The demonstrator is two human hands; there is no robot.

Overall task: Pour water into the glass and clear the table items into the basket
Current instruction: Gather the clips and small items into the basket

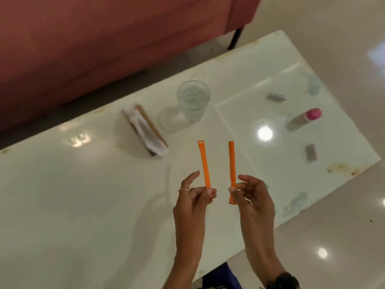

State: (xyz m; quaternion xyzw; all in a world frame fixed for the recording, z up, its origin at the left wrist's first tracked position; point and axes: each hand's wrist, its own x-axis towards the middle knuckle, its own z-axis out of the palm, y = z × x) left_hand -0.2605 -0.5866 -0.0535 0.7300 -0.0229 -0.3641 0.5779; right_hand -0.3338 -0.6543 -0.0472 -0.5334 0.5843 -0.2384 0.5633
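Your left hand pinches one orange strip by its lower end and your right hand pinches a second orange strip, both held upright and apart at lower centre of the frame, above the white worktop; the glass holding water stands at upper centre, a pink-capped bottle lying at right

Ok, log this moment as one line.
left hand: holds orange strip | right hand: holds second orange strip | glass: on table
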